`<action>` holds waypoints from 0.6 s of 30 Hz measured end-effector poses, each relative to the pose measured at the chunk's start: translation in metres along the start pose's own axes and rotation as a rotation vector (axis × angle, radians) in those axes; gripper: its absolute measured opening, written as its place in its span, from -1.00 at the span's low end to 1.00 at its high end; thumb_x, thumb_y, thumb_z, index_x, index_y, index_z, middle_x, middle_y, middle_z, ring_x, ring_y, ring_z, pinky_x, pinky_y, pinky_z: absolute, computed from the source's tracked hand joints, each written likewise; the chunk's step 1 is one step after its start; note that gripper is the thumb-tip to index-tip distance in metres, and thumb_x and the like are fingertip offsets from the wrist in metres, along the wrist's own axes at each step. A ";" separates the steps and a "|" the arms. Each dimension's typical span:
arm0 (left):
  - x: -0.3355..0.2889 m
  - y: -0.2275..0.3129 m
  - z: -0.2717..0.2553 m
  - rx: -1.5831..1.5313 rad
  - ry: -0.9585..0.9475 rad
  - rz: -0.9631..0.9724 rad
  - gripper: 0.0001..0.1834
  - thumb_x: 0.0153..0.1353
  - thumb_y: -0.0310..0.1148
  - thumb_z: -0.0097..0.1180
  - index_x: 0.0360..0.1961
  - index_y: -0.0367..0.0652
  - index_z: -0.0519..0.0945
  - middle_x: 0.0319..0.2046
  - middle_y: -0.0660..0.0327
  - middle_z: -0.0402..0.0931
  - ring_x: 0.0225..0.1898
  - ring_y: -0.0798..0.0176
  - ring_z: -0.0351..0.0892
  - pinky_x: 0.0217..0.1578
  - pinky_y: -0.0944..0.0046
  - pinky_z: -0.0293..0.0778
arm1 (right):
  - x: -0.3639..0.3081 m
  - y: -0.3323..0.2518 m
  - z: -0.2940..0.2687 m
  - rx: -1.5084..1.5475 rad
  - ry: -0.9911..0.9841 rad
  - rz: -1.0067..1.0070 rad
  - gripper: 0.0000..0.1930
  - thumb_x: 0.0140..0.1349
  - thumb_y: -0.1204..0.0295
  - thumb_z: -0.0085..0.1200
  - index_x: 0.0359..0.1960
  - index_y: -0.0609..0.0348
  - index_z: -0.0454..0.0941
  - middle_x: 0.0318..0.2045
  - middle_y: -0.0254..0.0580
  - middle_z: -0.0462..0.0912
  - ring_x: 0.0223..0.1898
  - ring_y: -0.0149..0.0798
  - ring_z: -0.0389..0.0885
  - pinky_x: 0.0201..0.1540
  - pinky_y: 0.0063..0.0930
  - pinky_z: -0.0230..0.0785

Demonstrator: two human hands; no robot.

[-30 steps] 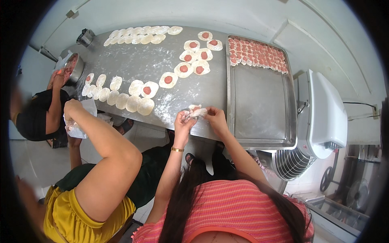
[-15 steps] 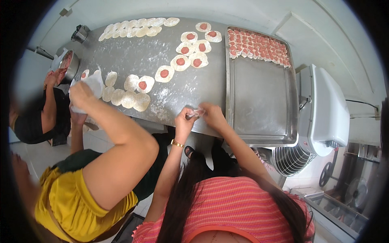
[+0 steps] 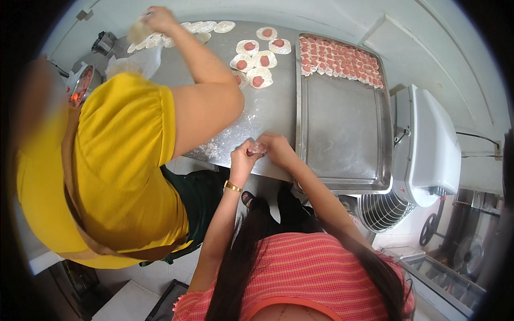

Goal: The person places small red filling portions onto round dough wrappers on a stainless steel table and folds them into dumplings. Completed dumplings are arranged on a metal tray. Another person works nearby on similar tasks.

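Note:
At the near edge of the steel table my left hand (image 3: 243, 159) holds a small meat-filled dumpling (image 3: 258, 148), its wrapper gathered up around the filling. My right hand (image 3: 277, 147) closes on the dumpling's other side, fingers bent at the wrapper. Part of the dumpling is covered by the fingers. Farther off on the table lie several flat round wrappers (image 3: 264, 59), each with a lump of pink meat in the middle. To the right, a large metal tray (image 3: 342, 128) carries rows of open-topped dumplings (image 3: 342, 60) along its far end.
At my left a co-worker in a yellow top (image 3: 123, 171) leans over the table (image 3: 235, 134), one arm stretched to the far edge with a stack of wrappers (image 3: 140, 31). A meat bowl (image 3: 84, 85) stands far left. Right of the tray is a white machine (image 3: 435, 142).
The co-worker has leaned forward and reached toward the far-left plain wrappers, hiding the near-left ones and the other person. My hands stay in place, the fingers drawn closer around the dumpling.

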State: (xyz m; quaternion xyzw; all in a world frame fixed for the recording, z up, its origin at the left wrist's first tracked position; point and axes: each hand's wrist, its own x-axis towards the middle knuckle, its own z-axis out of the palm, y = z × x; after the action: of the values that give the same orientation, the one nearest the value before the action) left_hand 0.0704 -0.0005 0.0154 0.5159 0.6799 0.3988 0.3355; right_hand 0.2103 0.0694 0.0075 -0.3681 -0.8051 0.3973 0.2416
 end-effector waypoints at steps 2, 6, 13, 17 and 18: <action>0.000 0.002 -0.001 0.022 0.003 -0.006 -0.78 -0.11 -0.50 0.34 -0.45 -0.27 0.53 -0.57 0.09 0.58 -0.54 0.34 0.57 -0.46 0.33 0.46 | -0.001 -0.004 0.003 -0.014 0.136 -0.022 -0.81 -0.09 0.64 0.03 -0.37 0.20 0.54 -0.38 -0.03 0.56 -0.29 0.07 0.55 -0.26 -0.20 0.39; 0.001 0.000 -0.001 0.122 -0.013 -0.015 -0.77 -0.12 -0.49 0.35 -0.46 -0.27 0.52 -0.58 0.07 0.56 -0.56 0.30 0.55 -0.47 0.31 0.44 | -0.005 -0.002 0.003 -0.024 0.116 0.040 -0.84 -0.11 0.66 0.01 -0.43 0.22 0.53 -0.40 -0.06 0.55 -0.30 0.05 0.54 -0.26 -0.20 0.39; -0.003 -0.001 -0.009 0.078 -0.012 -0.012 -0.77 -0.13 -0.50 0.34 -0.45 -0.26 0.53 -0.51 0.07 0.60 -0.48 0.26 0.62 -0.43 0.30 0.48 | -0.005 -0.016 0.002 -0.019 0.071 -0.079 -0.82 -0.11 0.68 0.00 -0.42 0.23 0.51 -0.40 -0.05 0.55 -0.29 0.06 0.52 -0.24 -0.16 0.38; -0.002 -0.008 -0.007 0.131 -0.015 -0.017 -0.76 -0.14 -0.53 0.33 -0.40 -0.25 0.56 -0.49 0.08 0.61 -0.45 0.27 0.64 -0.41 0.32 0.49 | -0.003 -0.015 0.007 0.008 0.064 -0.085 -0.73 -0.12 0.72 -0.04 -0.34 0.21 0.52 -0.36 -0.03 0.56 -0.28 0.08 0.53 -0.24 -0.20 0.39; -0.002 -0.012 -0.006 0.112 -0.010 -0.009 -0.76 -0.13 -0.53 0.33 -0.39 -0.25 0.56 -0.49 0.08 0.61 -0.45 0.27 0.64 -0.41 0.32 0.49 | -0.002 -0.013 0.008 0.003 0.050 -0.087 -0.70 -0.13 0.73 -0.06 -0.31 0.20 0.53 -0.34 -0.02 0.57 -0.28 0.09 0.54 -0.24 -0.22 0.40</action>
State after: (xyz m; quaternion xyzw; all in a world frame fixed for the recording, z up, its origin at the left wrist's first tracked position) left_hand 0.0607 -0.0049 0.0074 0.5326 0.7019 0.3561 0.3113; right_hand 0.2012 0.0584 0.0139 -0.3424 -0.8134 0.3783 0.2793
